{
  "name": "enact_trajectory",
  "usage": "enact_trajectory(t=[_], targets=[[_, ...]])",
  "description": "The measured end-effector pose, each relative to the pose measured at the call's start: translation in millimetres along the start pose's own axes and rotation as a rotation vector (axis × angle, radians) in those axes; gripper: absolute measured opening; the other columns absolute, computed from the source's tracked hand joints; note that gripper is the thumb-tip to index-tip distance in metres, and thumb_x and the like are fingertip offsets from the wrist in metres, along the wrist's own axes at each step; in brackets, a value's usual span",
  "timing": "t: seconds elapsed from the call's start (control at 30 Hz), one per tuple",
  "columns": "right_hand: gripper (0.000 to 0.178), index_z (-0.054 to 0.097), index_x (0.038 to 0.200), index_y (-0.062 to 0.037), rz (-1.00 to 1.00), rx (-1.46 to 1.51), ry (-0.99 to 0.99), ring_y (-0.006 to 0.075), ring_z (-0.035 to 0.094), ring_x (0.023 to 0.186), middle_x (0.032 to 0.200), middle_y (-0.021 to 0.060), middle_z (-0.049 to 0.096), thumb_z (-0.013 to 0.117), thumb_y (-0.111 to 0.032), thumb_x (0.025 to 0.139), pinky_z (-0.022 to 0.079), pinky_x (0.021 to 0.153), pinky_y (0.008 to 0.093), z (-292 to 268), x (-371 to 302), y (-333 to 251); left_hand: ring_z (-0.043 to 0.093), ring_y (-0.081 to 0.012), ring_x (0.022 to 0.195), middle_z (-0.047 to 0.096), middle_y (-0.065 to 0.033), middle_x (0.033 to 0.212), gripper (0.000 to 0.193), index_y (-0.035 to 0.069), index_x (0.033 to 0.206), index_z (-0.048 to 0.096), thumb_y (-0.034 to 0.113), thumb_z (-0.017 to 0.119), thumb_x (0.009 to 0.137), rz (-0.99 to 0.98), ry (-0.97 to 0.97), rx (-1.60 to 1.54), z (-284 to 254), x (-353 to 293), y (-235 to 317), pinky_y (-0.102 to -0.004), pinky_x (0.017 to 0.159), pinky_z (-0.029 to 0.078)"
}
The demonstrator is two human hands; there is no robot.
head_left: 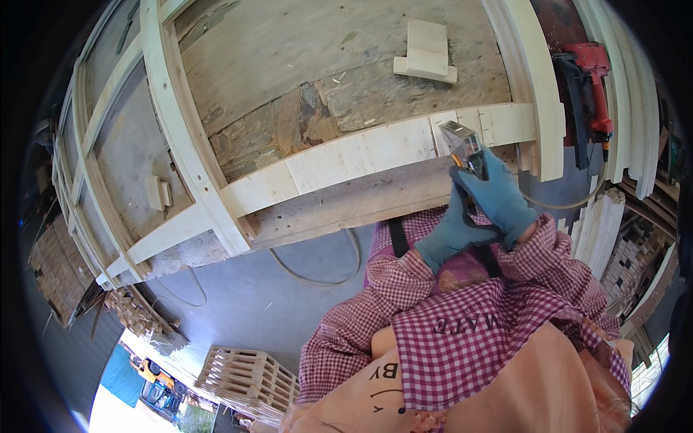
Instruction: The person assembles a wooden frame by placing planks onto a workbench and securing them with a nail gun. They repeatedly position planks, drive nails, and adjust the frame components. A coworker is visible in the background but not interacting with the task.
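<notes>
Both my hands wear blue-green gloves with dark palms and are close together in front of my body. My right hand (502, 198) is closed round a silver, box-like metal hand tool (464, 143) with a small orange part; its exact kind is unclear. The tool's top end is over the joint in a pale wooden slat (361, 155). My left hand (449, 234) is just below and left, its fingers closed up by the tool's lower end. What it grips is hidden.
Pale wooden slats form a long frame on a worn workbench (332, 79). A small wood piece (427, 50) lies inside it. At right are a red nail gun (595, 79) and stacked boards (635, 94). A hose (317, 281) loops on the floor near a slatted crate (249, 379).
</notes>
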State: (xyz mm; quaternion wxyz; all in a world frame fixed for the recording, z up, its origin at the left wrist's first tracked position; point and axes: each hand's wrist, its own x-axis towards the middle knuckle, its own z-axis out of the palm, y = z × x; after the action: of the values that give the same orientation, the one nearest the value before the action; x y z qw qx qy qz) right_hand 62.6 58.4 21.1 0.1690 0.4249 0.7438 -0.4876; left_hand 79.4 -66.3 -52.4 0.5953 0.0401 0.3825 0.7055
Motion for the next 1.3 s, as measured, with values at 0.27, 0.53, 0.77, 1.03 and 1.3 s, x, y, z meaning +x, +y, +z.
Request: enact_trajectory(t=[0.27, 0.53, 0.77, 1.03, 1.3], targets=[[0.052, 0.05, 0.122, -0.0055, 0.078, -0.033, -0.005, 0.0314, 0.063, 0.092, 0.099, 0.0167, 0.064, 0.066, -0.031, 0.08, 0.048, 0.08, 0.038, -20, -30, 30, 0.034, -0.026, 0.127, 0.028, -0.0165, 0.139, 0.127, 0.005, 0.143, -0.002, 0.017, 0.088, 0.054, -0.036, -0.023, 0.142, 34, -3, -17, -0.0368, 0.102, 0.038], [0.053, 0.048, 0.122, -0.0044, 0.035, -0.162, -0.044, 0.0345, 0.061, 0.095, 0.102, 0.0191, 0.063, 0.064, -0.034, 0.081, 0.048, 0.081, 0.0406, -17, -21, 26, 0.045, -0.024, 0.119, 0.039, -0.0152, 0.134, 0.115, 0.003, 0.142, 0.003, 0.012, 0.084, 0.061, -0.051, 0.013, 0.148, 29, -2, -20, -0.0358, 0.097, 0.044], [0.054, 0.045, 0.116, -0.0017, 0.095, -0.438, -0.015, 0.0386, 0.061, 0.094, 0.099, 0.023, 0.063, 0.06, -0.041, 0.082, 0.047, 0.081, 0.0444, -5, -13, 25, 0.047, -0.0242, 0.116, 0.04, -0.0147, 0.129, 0.112, 0.003, 0.136, 0.011, 0.017, 0.087, 0.055, -0.153, 0.065, 0.173, 23, 10, -29, -0.0357, 0.097, 0.044], [0.055, 0.047, 0.112, -0.0035, 0.167, -0.516, -0.015, 0.0373, 0.062, 0.091, 0.096, 0.0222, 0.064, 0.061, -0.046, 0.08, 0.048, 0.08, 0.0443, -2, -5, 23, 0.047, -0.0244, 0.116, 0.043, -0.0139, 0.126, 0.103, 0.001, 0.131, 0.018, 0.021, 0.086, 0.056, -0.134, 0.151, 0.314, 26, 17, -31, -0.035, 0.097, 0.043], [0.056, 0.047, 0.115, -0.0043, 0.168, -0.548, 0.037, 0.0369, 0.062, 0.092, 0.096, 0.0221, 0.064, 0.059, -0.046, 0.08, 0.047, 0.082, 0.044, 6, 0, 35, 0.047, -0.0258, 0.117, 0.04, -0.016, 0.132, 0.095, 0.003, 0.134, 0.019, 0.032, 0.079, 0.066, -0.183, 0.044, 0.612, 12, 20, -37, -0.037, 0.098, 0.042]])
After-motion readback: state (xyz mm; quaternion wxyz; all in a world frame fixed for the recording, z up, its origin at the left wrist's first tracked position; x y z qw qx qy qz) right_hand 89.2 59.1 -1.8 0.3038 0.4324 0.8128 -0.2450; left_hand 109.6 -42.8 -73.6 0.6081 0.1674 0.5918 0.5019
